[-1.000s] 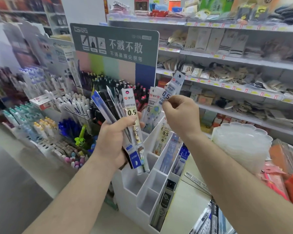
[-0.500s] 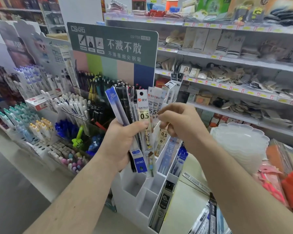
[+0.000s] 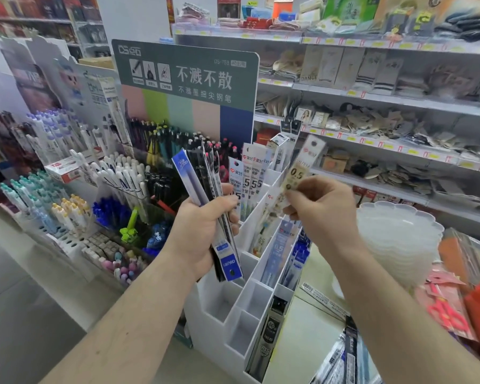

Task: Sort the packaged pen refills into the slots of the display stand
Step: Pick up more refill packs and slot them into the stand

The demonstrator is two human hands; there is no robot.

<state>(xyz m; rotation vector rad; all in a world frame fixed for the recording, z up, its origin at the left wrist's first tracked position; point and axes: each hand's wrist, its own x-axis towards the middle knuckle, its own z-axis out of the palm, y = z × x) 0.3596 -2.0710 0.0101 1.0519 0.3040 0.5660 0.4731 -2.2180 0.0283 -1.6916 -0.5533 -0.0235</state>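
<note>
Above the white display stand [image 3: 250, 297], right hand [image 3: 320, 209] pinches one clear refill pack [image 3: 297, 178] marked 0.5, thumb and fingertips closed on its middle, lower end angled toward a rear slot. Left hand [image 3: 203, 231] grips a fanned bundle [image 3: 205, 206] of packs, fingers curled round them; I count approx. 4–5, overlap prevents a firm no. My judgement: packs are light, thin, flexible and slick-filmed, prone to bend or slip. I'd hold near mid-length or the card header, not the tip. Stand: several slots partly stocked, front ones bare.
</note>
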